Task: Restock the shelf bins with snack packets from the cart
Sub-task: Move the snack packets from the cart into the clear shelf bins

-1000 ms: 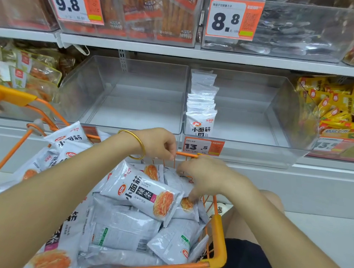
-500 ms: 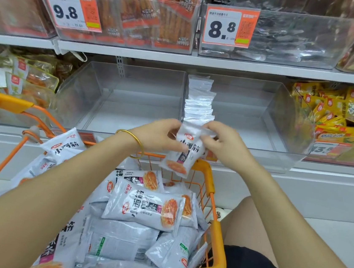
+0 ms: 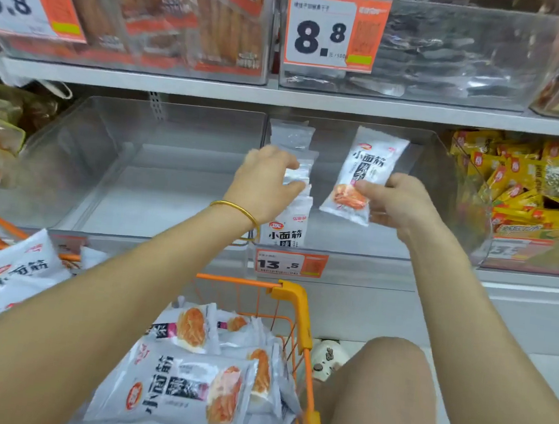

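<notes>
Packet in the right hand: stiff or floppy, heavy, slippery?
Probably fairly stiff and light: the right hand pinches only the lower end of the packet, yet it juts up unbent above the fingers. Its film looks glossy, so it is likely slippery.

open bin floor (image 3: 390, 238) beside packet row (image 3: 292, 178)

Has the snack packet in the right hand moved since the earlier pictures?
Yes. The snack packet in the right hand went up and back: before it covered the 13.5 price tag, now it is well above that tag.
</notes>
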The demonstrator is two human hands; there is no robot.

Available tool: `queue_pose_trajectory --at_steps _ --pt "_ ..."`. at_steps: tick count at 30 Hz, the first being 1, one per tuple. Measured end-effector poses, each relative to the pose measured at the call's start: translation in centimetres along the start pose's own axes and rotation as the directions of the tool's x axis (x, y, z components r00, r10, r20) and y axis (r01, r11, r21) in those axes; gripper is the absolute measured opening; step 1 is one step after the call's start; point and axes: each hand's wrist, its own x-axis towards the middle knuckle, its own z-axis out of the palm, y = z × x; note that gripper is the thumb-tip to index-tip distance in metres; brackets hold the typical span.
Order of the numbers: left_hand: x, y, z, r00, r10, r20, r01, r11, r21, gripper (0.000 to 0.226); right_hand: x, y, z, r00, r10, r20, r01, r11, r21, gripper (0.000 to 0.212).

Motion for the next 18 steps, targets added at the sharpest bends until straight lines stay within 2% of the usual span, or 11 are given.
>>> queue_pose_trajectory --at_steps 3,5,7,11,13,15,18 --pt "1.7 -0.6 0.7 0.995 0.061 0.077 -0.078 0.967 0.243 0.042 6.0 0.8 0.9 0.999 0.007 -0.036 -0.014 0.979 -0.204 0.029" --pt "2.7 -0.8 1.3 0.981 0.116 0.157 -0.164 0.927 0.337 0.045 9.4 1.3 2.0 0.999 0.021 -0.025 -0.028 0.957 -0.289 0.03" --pt "3.8 -0.8 1.8 0.96 0.126 0.248 -0.217 0.897 0.384 0.048 12.0 1.5 3.2 1.0 0.026 0.014 -0.02 0.951 -0.309 0.023" --pt "5.8 -0.3 1.9 0.922 0.08 0.379 -0.239 0.888 0.394 0.053 15.0 2.3 5.2 1.0 -0.027 0.005 0.026 0.821 -0.57 0.021" --pt "6.5 -0.3 1.9 0.909 0.049 0.415 -0.233 0.884 0.405 0.055 16.0 2.9 5.9 0.999 -0.038 -0.026 0.014 0.799 -0.601 0.021" --pt "6.6 -0.6 1.9 0.909 0.034 0.415 -0.223 0.88 0.418 0.058 16.7 3.3 6.5 0.995 -0.042 -0.094 -0.018 0.828 -0.561 0.041" --pt "6.2 -0.9 1.8 0.926 0.047 0.374 -0.226 0.864 0.45 0.061 17.2 3.7 7.3 0.984 -0.083 -0.156 -0.002 0.878 -0.478 0.044"
